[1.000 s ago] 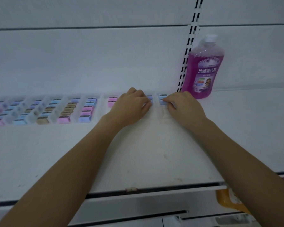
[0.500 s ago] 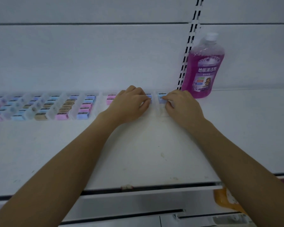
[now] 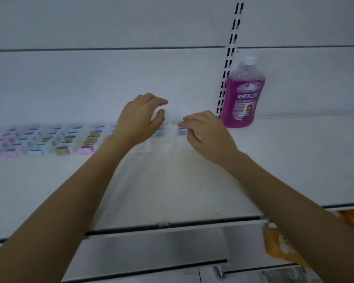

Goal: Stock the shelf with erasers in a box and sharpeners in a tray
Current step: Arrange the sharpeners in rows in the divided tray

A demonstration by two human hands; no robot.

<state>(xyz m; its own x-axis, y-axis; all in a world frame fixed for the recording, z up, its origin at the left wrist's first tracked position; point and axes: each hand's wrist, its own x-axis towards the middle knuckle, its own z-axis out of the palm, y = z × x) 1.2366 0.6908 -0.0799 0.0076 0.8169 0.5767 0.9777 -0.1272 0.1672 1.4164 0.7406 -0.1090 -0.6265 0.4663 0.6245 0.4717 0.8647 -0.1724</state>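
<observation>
I am working toward the back of the white shelf (image 3: 294,160), and the stocking looks partly done. At 9 o'clock from my hands the filled tray (image 3: 39,139) is sitting packed with rows of pink, blue and tan pieces. The clear tray (image 3: 161,146) under my hands is holding only a few along its far edge, a teal piece (image 3: 159,133) and a blue piece (image 3: 182,131) among them, so most of its lanes are waiting. The pieces are small pastel blocks with dark tops, too blurred to tell sharpeners from erasers. My left hand (image 3: 138,121) is hovering over the tray's far edge at 11 o'clock with its fingers loosely curled. My right hand (image 3: 209,137) is curling its fingertips just above the blue piece. I cannot tell whether either hand is gripping anything.
</observation>
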